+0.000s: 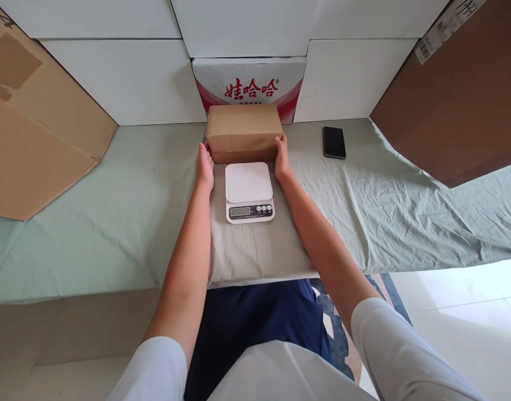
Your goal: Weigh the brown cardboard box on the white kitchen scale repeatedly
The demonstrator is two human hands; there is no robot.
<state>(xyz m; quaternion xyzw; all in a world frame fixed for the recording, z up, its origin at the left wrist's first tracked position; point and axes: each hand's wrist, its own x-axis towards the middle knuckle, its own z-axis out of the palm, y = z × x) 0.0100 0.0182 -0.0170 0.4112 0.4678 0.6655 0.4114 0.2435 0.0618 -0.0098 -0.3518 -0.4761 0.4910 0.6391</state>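
Note:
A closed brown cardboard box (243, 132) is held between my two hands, just behind a white digital kitchen scale (249, 192). My left hand (205, 165) presses against the box's left side, thumb up. On its right side lies my right hand (282, 159), with the thumb at the front corner and the other fingers mostly hidden. The scale's plate is bare, and its small display and several buttons face me. Whether the box rests on the cloth or hangs slightly above it, I cannot tell.
A black smartphone (334, 142) lies on the green cloth (155, 206) to the right. Behind the box stands a white and red carton (249, 72) against white panels. Large cardboard sheets (42, 122) close off the left, and another cardboard panel (456, 100) the right.

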